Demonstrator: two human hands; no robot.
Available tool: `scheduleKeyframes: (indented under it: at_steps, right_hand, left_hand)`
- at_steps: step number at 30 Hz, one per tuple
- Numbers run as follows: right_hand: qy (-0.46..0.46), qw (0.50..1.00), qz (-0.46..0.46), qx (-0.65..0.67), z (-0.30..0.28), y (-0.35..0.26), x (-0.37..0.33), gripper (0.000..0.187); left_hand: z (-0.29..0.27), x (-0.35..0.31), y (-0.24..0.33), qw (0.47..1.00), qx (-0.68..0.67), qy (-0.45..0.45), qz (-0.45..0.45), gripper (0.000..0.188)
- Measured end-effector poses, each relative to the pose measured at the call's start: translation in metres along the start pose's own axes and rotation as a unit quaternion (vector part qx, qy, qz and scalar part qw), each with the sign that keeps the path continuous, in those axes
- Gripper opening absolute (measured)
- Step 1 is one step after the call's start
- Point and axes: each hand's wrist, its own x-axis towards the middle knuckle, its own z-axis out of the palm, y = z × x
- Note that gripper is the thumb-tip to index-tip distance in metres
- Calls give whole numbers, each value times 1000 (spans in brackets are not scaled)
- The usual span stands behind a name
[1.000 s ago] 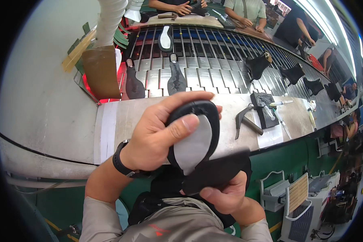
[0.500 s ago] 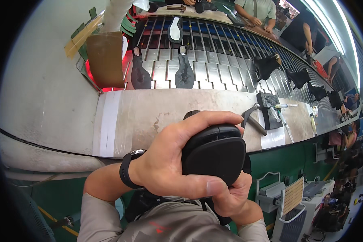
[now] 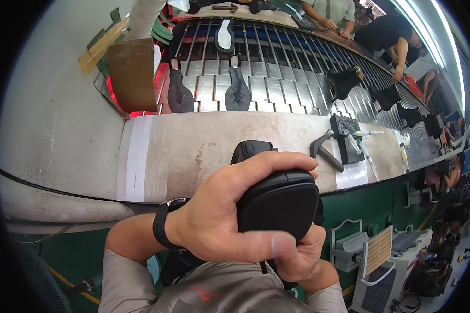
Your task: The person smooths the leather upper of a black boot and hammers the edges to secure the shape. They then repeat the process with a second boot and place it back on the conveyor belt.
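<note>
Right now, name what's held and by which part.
A black shoe with flat black sole: left hand around its wide rounded end; right hand below, grip hidden.

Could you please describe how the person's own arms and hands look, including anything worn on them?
The left hand and the right hand wear no gloves. Greyish-beige sleeves leave the forearms bare. A watch with a dark strap and shiny case is on the left wrist; no watch shows on the right.
</note>
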Motion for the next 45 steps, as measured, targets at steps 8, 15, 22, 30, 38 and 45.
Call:
scheduleKeyframes:
  at_steps: [8,15,22,30,38,45]
  right_hand:
    - [19,1000,3,16,6,-1,-1,14]
    - [6,1000,17,10,4,0,-5,14]
    - [-30,996,11,-86,-3,-7,-2,30]
    - [100,984,135,61,-23,-18,51,63]
    - [79,989,102,73,-35,-13,61,52]
    - [125,987,92,35,-29,-14,67,47]
  left_hand:
    - [5,-1,10,998,-3,13,-54,56]
    - [6,-3,20,997,19,15,-72,53]
    - [8,4,37,990,44,39,-129,47]
    - [-17,66,-23,977,-198,54,-67,52]
    - [-18,78,-31,969,-223,83,-64,54]
    - [-18,79,-30,977,-188,70,-66,55]
